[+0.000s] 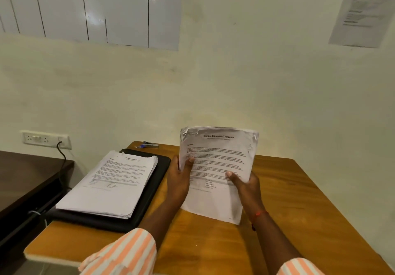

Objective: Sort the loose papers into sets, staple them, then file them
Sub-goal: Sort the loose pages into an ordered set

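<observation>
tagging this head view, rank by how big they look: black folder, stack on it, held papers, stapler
1. black folder
2. stack and held papers: about alike, and the held papers are raised toward the camera, so not ranked against each other
3. stapler, by far the smallest

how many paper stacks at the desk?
2. One stack lies on the black folder at left; the held stack is gripped by the left hand and right hand. A single sheet also hangs on the wall.
</observation>
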Demonstrator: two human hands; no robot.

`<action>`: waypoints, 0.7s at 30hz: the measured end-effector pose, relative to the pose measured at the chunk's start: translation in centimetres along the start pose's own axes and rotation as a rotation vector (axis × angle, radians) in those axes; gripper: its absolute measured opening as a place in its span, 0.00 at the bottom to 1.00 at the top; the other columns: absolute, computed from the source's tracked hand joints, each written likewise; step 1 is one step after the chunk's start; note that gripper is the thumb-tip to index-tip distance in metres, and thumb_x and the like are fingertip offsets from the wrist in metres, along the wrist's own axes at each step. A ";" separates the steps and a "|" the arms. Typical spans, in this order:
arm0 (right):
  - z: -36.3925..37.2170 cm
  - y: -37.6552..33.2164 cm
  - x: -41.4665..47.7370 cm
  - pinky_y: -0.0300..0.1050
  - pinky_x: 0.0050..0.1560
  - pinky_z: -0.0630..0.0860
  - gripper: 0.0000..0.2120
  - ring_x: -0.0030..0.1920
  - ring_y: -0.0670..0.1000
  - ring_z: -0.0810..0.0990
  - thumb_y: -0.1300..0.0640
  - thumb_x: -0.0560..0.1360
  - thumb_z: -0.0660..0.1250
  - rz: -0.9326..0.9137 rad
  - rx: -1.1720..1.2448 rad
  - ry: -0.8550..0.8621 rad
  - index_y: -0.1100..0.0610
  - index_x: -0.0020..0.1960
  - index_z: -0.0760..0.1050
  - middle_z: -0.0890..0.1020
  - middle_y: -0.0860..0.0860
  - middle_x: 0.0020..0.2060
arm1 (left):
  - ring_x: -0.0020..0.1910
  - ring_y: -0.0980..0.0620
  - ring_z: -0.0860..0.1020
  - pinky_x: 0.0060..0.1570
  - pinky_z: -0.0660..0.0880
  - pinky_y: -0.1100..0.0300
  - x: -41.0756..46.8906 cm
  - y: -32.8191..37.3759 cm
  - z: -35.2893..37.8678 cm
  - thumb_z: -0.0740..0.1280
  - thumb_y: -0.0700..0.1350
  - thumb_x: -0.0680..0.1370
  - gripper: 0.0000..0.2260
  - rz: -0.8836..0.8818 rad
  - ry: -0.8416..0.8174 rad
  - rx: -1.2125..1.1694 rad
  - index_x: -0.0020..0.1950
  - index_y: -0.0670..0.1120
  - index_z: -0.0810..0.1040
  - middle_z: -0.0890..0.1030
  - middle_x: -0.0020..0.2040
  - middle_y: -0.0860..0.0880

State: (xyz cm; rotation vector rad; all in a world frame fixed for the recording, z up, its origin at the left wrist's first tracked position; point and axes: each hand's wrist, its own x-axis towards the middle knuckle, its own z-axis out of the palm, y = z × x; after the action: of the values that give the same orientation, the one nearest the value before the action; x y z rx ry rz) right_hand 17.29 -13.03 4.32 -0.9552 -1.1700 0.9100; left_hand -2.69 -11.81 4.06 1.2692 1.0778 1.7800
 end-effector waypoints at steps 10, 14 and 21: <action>-0.5 0.5 0.1 0.38 0.49 0.81 0.20 0.55 0.45 0.84 0.54 0.74 0.75 -0.116 -0.133 0.013 0.50 0.63 0.76 0.85 0.46 0.54 | 0.49 0.54 0.85 0.40 0.82 0.60 -0.2 0.5 0.1 0.67 0.58 0.79 0.18 0.012 -0.011 0.075 0.64 0.50 0.73 0.84 0.55 0.51; -1.1 4.4 -1.9 0.34 0.45 0.79 0.17 0.55 0.42 0.82 0.49 0.76 0.72 -0.098 -0.296 0.039 0.41 0.61 0.71 0.82 0.39 0.54 | 0.48 0.50 0.86 0.40 0.83 0.57 -1.7 -2.1 -0.5 0.69 0.54 0.79 0.14 -0.079 -0.027 0.054 0.61 0.51 0.73 0.84 0.56 0.47; -2.1 5.1 -0.6 0.41 0.50 0.80 0.26 0.53 0.41 0.81 0.42 0.69 0.77 -0.120 -0.489 0.020 0.48 0.62 0.74 0.82 0.41 0.54 | 0.50 0.53 0.86 0.42 0.83 0.57 -1.5 -1.7 -0.4 0.69 0.53 0.80 0.17 -0.070 -0.019 0.043 0.65 0.48 0.73 0.83 0.56 0.51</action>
State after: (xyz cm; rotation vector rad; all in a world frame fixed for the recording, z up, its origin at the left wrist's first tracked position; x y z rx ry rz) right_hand 18.86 -12.17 -0.97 -1.2638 -1.4499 0.5221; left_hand -2.53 -12.56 1.87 1.2555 1.1413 1.6984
